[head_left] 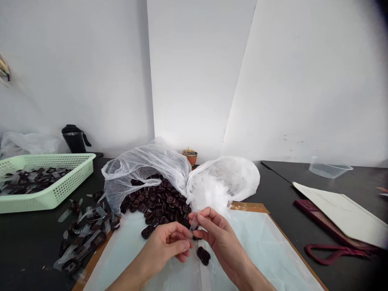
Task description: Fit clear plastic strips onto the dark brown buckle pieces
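Observation:
My right hand [220,234] pinches a small clear plastic strip [193,223] between thumb and fingers. My left hand [172,242], with a ring on one finger, is closed at the strip's lower end, its fingertips close to those of the right. Between the hands, a dark brown glossy piece [203,256] lies on the pale blue sheet [257,242]. Just beyond, a heap of similar dark pieces [166,198] spills from a clear plastic bag [145,161]. To its right, another bag [242,178] holds many clear strips [209,192].
At left, dark pieces with strips attached [87,234] lie near a green basket [75,182] of similar pieces. Behind it stands a black tumbler [74,139]. On the right are a notebook [336,210], a maroon case [321,222], red-handled scissors [327,252] and a clear container [329,167].

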Available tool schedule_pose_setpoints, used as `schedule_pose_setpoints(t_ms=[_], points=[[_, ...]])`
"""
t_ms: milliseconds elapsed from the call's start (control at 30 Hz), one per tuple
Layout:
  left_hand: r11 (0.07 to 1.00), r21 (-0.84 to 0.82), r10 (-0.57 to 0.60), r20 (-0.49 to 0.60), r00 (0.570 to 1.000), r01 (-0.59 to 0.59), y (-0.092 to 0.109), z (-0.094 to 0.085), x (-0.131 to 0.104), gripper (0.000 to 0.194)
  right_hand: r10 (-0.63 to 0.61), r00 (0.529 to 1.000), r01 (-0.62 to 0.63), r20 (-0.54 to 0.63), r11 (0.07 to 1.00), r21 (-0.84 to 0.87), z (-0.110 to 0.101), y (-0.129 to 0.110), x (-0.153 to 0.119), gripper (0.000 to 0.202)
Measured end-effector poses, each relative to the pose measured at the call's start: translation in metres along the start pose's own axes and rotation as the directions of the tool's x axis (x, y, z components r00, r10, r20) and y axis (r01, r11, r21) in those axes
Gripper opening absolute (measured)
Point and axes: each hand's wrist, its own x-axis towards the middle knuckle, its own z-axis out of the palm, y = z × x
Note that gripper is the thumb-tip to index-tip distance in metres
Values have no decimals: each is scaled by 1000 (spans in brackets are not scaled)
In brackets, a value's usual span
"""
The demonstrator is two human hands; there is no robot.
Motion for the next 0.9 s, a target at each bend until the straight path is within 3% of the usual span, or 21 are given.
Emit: schedule_pose_setpoints(t_ms=[233, 367, 433, 500, 567, 633, 733, 833, 900], points=[[996, 7, -94, 75, 993, 94, 7, 5, -7, 15, -52, 997, 53, 60, 999, -10, 5, -1, -4, 21], [973, 226, -52, 25, 998, 45, 18, -6, -7, 18, -88, 995, 91, 42, 992, -88, 3, 1, -4, 21], [870, 493, 74, -87, 994, -21, 30, -20, -10, 17, -130, 991, 131, 16, 976, -172, 2, 0, -4, 20], [691, 723, 197, -173, 965, -11, 41, -36, -14, 13, -160, 987, 152, -13, 958, -244, 0, -3, -4, 20], [582, 813, 153, -138, 979, 24, 46, -50, -18, 6, -165, 986, 150, -31, 948, -280, -2, -5, -3, 20], [494, 868, 83, -105, 991, 50, 45, -59, -21, 14, -146, 989, 133, -26, 949, -287, -3, -5, -2, 22], [410, 911, 60, -75, 995, 44, 35, -60, -22, 22, -123, 992, 118, -2, 954, -276, 0, -5, -1, 25], [479, 876, 65, -91, 994, 49, 30, -52, -19, 30, -115, 993, 113, 9, 954, -279, 5, -4, -2, 23], [665, 746, 48, -92, 995, 36, 32, -45, -17, 35, -109, 994, 111, 20, 952, -286, 7, -1, -2, 22]])
